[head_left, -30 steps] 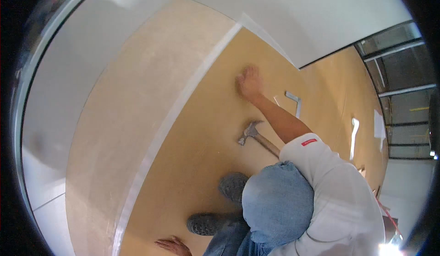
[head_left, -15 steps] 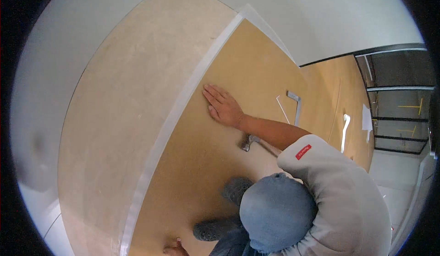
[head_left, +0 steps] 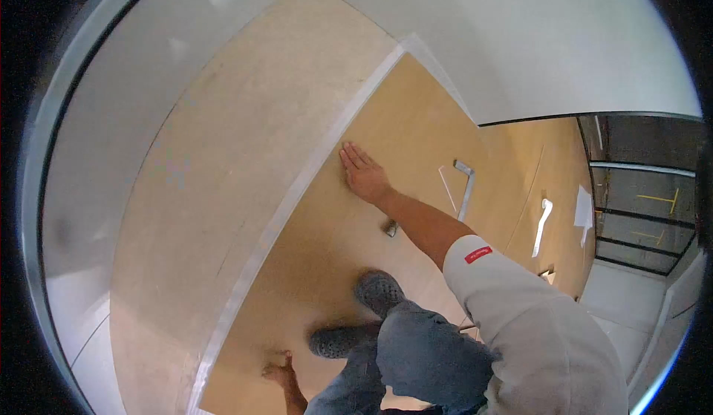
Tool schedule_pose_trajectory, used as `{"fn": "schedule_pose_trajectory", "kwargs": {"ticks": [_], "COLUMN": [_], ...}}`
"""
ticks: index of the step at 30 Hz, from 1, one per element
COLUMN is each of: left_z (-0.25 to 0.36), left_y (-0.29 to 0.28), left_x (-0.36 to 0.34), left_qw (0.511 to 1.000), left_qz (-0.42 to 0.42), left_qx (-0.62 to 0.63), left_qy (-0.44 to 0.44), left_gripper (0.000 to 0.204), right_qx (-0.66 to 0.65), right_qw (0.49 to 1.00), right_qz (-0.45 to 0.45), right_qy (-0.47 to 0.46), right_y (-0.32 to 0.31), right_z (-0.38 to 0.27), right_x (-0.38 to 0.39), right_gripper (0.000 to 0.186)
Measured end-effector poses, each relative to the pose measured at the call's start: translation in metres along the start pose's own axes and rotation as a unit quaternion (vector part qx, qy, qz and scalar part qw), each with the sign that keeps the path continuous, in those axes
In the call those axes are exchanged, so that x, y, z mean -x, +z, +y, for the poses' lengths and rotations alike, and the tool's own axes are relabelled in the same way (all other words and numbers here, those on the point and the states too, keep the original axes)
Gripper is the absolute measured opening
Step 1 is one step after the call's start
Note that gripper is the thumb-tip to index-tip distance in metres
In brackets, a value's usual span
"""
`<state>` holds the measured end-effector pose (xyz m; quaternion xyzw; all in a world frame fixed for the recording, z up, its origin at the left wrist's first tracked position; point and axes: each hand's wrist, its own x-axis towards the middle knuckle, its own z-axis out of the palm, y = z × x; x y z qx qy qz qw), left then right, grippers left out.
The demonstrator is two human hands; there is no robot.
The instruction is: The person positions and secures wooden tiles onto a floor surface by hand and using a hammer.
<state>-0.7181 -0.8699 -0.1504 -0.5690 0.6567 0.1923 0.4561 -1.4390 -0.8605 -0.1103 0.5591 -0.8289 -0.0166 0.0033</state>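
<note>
My right hand (head_left: 365, 177) lies flat on the tan board floor (head_left: 312, 266), fingers stretched toward a long white strip (head_left: 297, 185) along the board's edge. Below its forearm shows a hammer head (head_left: 390, 228); the arm hides most of the handle. A metal L-shaped square (head_left: 466, 185) lies to the right of this hand, beside a thin bent white strip (head_left: 448, 190). At the lower left, my left hand (head_left: 280, 374) rests on the board near the white strip, holding nothing visible, its thumb apart from the other fingers.
My shoes (head_left: 379, 292) and bent knees are close to the hammer. Paler boarding (head_left: 223, 162) runs left of the white strip up to a light wall (head_left: 82, 214). Another white wall (head_left: 564, 51) stands at the far side. A curled white strip (head_left: 542, 226) and a white sheet (head_left: 583, 207) lie further right.
The view has shifted, bringing more of my left hand and forearm in. My right hand stays flat near the white strip, its forearm now covering more of the hammer.
</note>
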Motion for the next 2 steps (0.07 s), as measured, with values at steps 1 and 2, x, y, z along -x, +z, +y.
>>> {"fn": "schedule_pose_trajectory", "kwargs": {"ticks": [1, 2], "left_z": [-0.019, -0.047], "left_y": [-0.005, -0.015], "left_x": [-0.016, -0.037], "left_qw": [0.987, 0.948], "left_qz": [-0.075, -0.141], "left_qx": [0.139, 0.279], "left_qy": [0.03, 0.06], "left_gripper": [0.108, 0.112], "right_qx": [0.07, -0.094], "right_qw": [0.996, 0.96], "right_qz": [-0.057, -0.219], "right_qy": [0.007, 0.149], "right_y": [-0.007, -0.026], "right_z": [-0.007, -0.022], "right_x": [-0.004, -0.022], "right_gripper": [0.059, 0.066]}}
